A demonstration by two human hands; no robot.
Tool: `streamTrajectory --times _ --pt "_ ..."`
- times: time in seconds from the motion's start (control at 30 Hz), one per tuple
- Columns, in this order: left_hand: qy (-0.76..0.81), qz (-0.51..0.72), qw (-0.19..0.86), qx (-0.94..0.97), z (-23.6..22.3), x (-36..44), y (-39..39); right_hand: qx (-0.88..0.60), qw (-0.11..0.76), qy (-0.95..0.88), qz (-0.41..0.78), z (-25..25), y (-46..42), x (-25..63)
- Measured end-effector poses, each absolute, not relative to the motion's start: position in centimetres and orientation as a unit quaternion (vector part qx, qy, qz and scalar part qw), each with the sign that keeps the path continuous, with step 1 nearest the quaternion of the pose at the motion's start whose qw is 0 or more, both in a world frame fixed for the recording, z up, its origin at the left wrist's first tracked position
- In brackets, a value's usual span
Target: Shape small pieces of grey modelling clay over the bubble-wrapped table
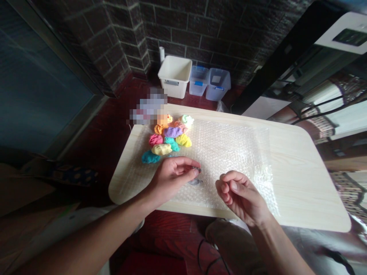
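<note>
My left hand point(172, 172) pinches a small dark grey lump of modelling clay point(197, 169) between thumb and fingertips, above the bubble wrap. Just below it, a grey piece of clay point(195, 182) lies on the wrap. To the right is my right hand point(239, 194), raised over the wrap's near part, thumb pressed to curled fingers; anything inside them is too small or hidden to make out. Beyond my left hand sit several coloured clay lumps, among them purple point(172, 132), yellow point(184, 140), pale yellow point(161, 149), red point(155, 140) and teal point(150, 157).
The bubble wrap point(229, 152) covers much of the light wooden table point(304, 172). On the floor behind stand a white bin point(175, 82) and two clear plastic boxes, one on the left point(198, 82) and one on the right point(218, 84). A brick wall point(186, 26) rises behind them.
</note>
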State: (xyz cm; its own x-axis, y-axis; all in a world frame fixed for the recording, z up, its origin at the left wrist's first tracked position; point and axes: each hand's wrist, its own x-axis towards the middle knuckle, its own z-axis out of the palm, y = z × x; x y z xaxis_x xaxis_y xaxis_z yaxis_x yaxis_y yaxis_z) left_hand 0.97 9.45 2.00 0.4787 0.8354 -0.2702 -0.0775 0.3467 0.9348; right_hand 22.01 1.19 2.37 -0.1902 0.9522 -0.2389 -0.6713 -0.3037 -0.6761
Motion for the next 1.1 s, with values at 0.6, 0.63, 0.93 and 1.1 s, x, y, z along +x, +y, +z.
streamTrajectory --times 0.6,0.63,0.93,1.1 --pt "0.403 0.321 0.707 0.484 2.10 1.00 9.47 -0.338 0.522 -0.182 0.762 3.10 1.61 21.72" --pt "0.405 0.321 0.705 0.485 2.14 1.02 9.49 -0.341 0.519 -0.177 0.763 3.05 1.63 21.70" --pt "0.401 0.319 0.715 0.476 2.03 0.93 9.36 -0.359 0.552 -0.214 0.722 2.35 1.71 21.57" --pt "0.395 0.324 0.720 0.469 2.06 1.04 9.32 -0.398 0.535 -0.212 0.714 2.62 1.89 21.19"
